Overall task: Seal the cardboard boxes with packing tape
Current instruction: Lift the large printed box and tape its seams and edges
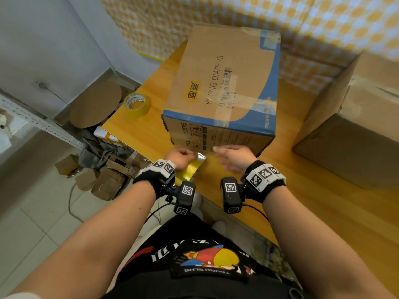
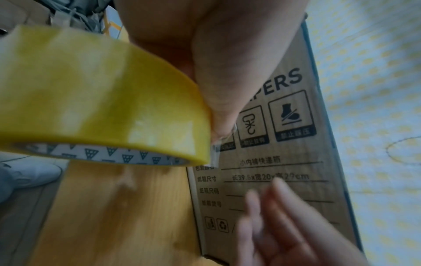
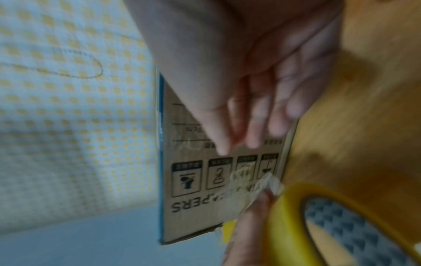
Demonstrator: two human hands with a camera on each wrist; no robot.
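Note:
A brown and blue diaper box (image 1: 222, 87) lies closed on the wooden table (image 1: 269, 182), with clear tape across its top. My left hand (image 1: 179, 157) grips a yellow tape roll (image 1: 190, 169) (image 2: 91, 100) close to the box's near face (image 2: 273, 162), thumb (image 2: 218, 100) on the roll's loose end. In the right wrist view the same roll (image 3: 293, 225) sits low right, beside the box (image 3: 205, 180). My right hand (image 1: 231, 157) hovers open, fingers (image 3: 252, 126) straight and blurred, just in front of that near face.
A second yellow tape roll (image 1: 136, 104) lies at the table's left edge. A plain cardboard box (image 1: 354, 126) stands at the right. Small boxes (image 1: 101, 180) and cloth clutter the floor on the left. A checked wall covering (image 1: 216, 16) hangs behind.

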